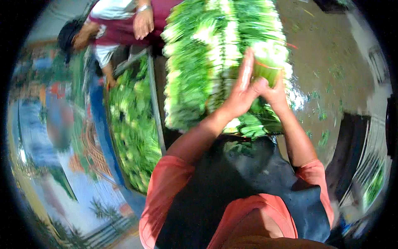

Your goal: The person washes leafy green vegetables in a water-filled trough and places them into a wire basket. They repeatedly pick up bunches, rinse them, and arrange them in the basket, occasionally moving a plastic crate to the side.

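Both my hands are on one bunch of green leafy vegetables (268, 62), whose pale cut stalk ends point away from me. A thin red band crosses its stalks. My left hand (244, 89) presses along the bunch's left side with straight fingers, its thumb turned inward. From the near right, my right hand (274, 92) grips the bunch; its fingertips are partly hidden. Beneath and beyond lies a large stack of similar bunches (188, 79) in long rows, white stalk ends showing along the edges. Some loose green leaves (251, 126) lie near my black apron. Motion blurs the picture.
To the left stands a metal-rimmed bin (156, 110) full of greens, and another person (124, 25) in a maroon apron reaches a hand to its far end. Wet floor (344, 58) with leaf scraps lies right. A dark upright object (352, 145) stands at lower right.
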Available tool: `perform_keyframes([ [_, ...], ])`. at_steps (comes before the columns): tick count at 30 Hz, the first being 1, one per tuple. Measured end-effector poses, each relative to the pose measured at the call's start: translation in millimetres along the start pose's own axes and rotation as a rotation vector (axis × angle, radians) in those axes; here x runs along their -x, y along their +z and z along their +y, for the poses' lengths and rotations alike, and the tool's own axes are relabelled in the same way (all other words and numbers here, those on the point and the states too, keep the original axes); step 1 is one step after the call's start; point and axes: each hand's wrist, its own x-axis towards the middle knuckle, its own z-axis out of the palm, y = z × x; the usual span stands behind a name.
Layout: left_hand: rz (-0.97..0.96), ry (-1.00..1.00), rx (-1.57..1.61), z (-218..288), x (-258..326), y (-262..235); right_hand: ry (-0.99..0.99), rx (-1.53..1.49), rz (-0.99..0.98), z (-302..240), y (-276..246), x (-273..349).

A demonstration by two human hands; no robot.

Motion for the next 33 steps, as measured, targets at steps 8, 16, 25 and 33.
perform_keyframes([
  [8, 0.603, -0.076, -0.367, -3.2, 146.8, -201.0, 0.315, 0.006, 0.011, 13.5, -35.2, 12.7],
  [16, 0.87, -0.214, -0.54, -133.7, 343.0, -482.3, 0.225, 0.035, 0.253, -15.0, -40.1, 35.7],
  [25, 0.161, -1.091, -0.861, -188.3, 325.9, -572.6, 0.263, -0.053, 0.468, -67.3, 60.3, 117.7],
  [33, 0.554, -0.778, -0.322, -245.0, 370.5, -583.9, 0.277, -0.001, 0.568, -48.1, 106.5, 147.4],
])
